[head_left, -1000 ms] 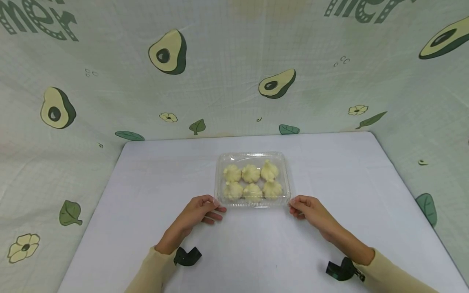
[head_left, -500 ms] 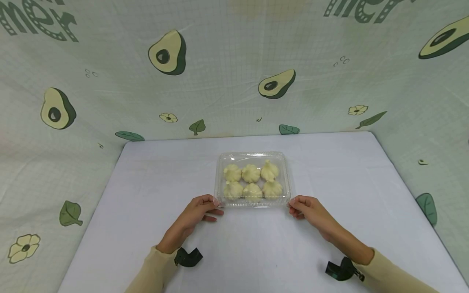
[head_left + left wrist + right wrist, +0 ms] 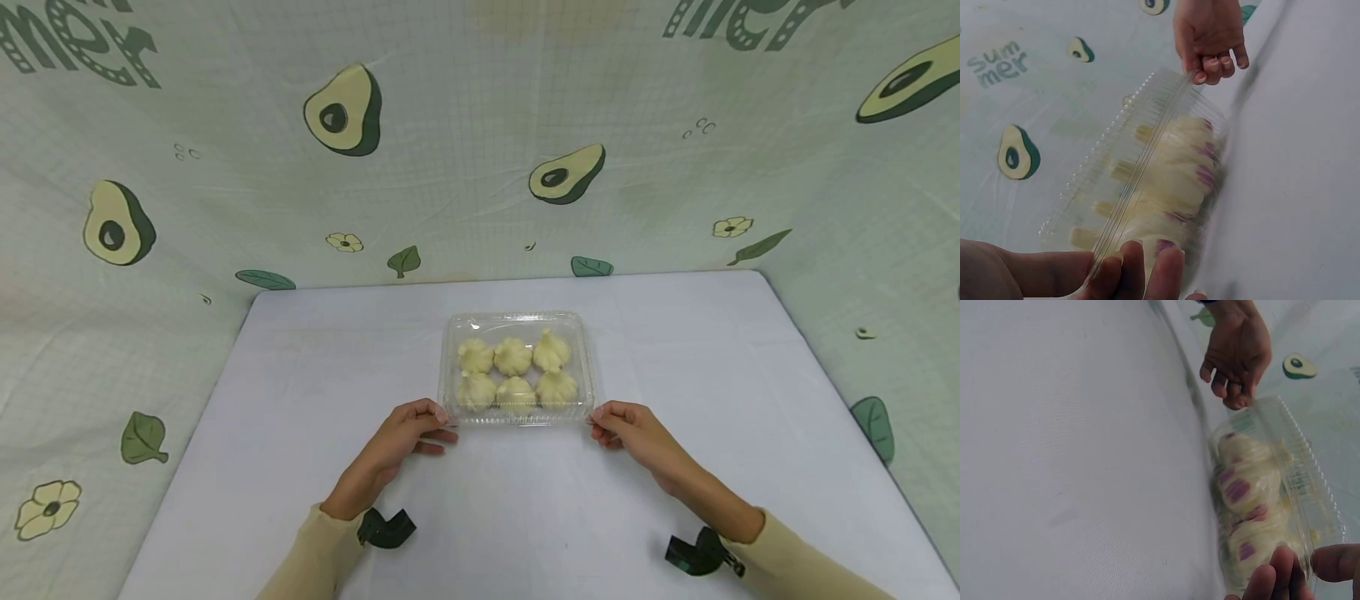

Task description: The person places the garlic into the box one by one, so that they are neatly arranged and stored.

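A clear plastic clamshell container [image 3: 517,319] lies closed on the white-covered table, with several pale garlic bulbs [image 3: 513,356] in two rows inside. Purple patches show on the bulbs' [image 3: 1185,169] sides in both wrist views. At the container's near left corner, my left hand [image 3: 401,435] pinches the rim between thumb and finger while its other fingers spread loosely. My right hand [image 3: 636,432] pinches the near right corner the same way, its lower fingers curled beneath. In the right wrist view the container's ridged lid edge [image 3: 1316,465] runs between the two hands.
White cloth covers the table [image 3: 517,517]. Behind and at both sides hangs a pale green cloth [image 3: 465,125] printed with avocados, leaves and flowers. A black device [image 3: 386,529] is at the left wrist and another black device [image 3: 697,552] at the right.
The left hand's lower fingers have drawn in slightly since a second ago. Container, garlic bulbs and right hand stay practically where they were.
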`<state>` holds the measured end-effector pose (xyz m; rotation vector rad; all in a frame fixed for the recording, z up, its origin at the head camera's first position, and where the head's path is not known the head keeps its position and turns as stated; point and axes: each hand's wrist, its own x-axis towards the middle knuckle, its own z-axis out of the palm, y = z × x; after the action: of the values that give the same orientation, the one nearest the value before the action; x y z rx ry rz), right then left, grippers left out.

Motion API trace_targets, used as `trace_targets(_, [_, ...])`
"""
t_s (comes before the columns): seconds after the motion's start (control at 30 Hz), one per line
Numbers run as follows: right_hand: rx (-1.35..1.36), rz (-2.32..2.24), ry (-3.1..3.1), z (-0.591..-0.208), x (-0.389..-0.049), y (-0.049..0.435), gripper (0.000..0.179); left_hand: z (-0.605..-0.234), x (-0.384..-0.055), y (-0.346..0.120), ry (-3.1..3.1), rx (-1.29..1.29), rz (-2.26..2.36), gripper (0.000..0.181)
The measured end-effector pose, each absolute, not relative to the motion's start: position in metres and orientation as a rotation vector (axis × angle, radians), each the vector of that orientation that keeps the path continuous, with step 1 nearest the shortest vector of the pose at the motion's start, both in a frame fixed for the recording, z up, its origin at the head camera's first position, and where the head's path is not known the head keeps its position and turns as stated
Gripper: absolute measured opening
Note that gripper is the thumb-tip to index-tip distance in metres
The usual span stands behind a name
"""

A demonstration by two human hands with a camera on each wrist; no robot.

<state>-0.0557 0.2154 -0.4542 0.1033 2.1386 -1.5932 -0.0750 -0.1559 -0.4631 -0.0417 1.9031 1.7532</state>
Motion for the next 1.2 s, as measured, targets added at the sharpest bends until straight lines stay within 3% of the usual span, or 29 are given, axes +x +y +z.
trace_targets(1.2, [0.101,-1.602,2.211,-0.4537,-0.0549,0.2114,0.027,-0.4652,-0.0716,-0.1580,1.933,-0.046,1.708,0.018])
